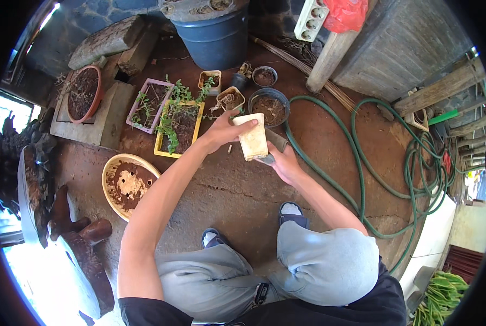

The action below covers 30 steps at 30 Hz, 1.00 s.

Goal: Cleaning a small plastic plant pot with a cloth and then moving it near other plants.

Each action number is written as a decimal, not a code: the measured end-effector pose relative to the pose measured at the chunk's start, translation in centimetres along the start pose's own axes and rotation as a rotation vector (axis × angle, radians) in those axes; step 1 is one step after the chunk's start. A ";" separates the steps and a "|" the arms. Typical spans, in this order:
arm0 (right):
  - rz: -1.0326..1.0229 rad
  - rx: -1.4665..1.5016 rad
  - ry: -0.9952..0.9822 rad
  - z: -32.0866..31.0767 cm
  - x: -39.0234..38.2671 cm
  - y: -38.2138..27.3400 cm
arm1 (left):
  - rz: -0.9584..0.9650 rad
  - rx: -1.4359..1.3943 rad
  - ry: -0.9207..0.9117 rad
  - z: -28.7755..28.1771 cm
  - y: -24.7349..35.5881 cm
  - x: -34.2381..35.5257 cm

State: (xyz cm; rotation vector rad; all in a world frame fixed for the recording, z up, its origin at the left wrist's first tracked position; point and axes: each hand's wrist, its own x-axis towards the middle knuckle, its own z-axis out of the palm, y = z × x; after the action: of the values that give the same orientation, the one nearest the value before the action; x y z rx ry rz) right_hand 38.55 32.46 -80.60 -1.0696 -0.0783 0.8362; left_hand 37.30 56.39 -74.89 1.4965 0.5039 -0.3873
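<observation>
The left hand (221,132) gripped the cream container (253,139) above the floor (243,212), thumb across its face; the right hand (287,163) held a grey piece (276,140) behind it; a loosened left thumb might have let the container fall; its long axis ran far to near, narrower end toward the knees (332,263), veering slightly right.

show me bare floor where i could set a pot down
Bare floor lies ahead of the shoes, right of the oval pot, and within the loops of the green hose. Crowded: around the yellow planter, pink planter and small pots.
</observation>
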 end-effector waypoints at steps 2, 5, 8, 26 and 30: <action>0.016 -0.079 0.042 -0.8 0.5 0.3 | -0.020 -0.040 -0.061 -0.6 0.0 0.4; -0.063 -0.453 0.208 -1.0 0.6 -0.5 | -0.032 -0.001 -0.067 -1.1 -0.2 0.4; -0.390 -0.872 0.284 1.5 0.1 -2.3 | -0.040 0.023 -0.040 -3.1 -0.7 0.5; -0.653 -1.028 -0.390 3.8 -2.3 -1.3 | 0.005 0.162 0.098 -3.7 0.9 1.8; -0.571 -0.794 0.056 2.9 -2.0 -2.7 | -0.059 0.042 -0.067 -2.7 1.4 1.1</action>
State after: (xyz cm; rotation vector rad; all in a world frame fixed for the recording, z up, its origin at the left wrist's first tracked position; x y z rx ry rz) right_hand 37.35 32.80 -76.33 -1.6966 -0.6811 0.2331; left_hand 38.74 59.26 -74.35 1.5062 0.4903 -0.4959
